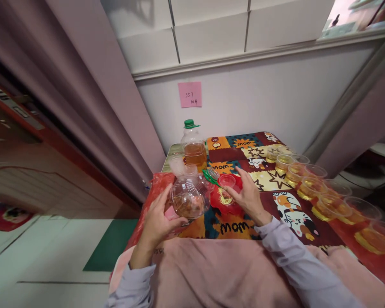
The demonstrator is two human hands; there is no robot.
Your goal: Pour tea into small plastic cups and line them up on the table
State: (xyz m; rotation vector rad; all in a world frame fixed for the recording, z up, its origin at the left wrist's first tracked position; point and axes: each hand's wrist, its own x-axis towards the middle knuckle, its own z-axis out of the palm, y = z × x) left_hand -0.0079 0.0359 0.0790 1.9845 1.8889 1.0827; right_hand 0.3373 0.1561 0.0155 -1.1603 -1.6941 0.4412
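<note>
Round jug at the left palm, right hand apart

The clear round jug [191,196] stands upright, neck up, just right of the left hand [159,218], the nearer one – its fingers spread and cupped along the jug's side, thumb apart. The right hand [250,194] is parted between thumb and fingers over the red plate [217,204]; a slender green item [211,177] slants down toward its thumb, contact unclear. Behind the jug stands a green-capped bottle [194,147]. The patterned cloth [232,153] bears a row of cups [309,187] at right – beyond it, a pale wall [259,98] with a pink note [190,95].
</note>
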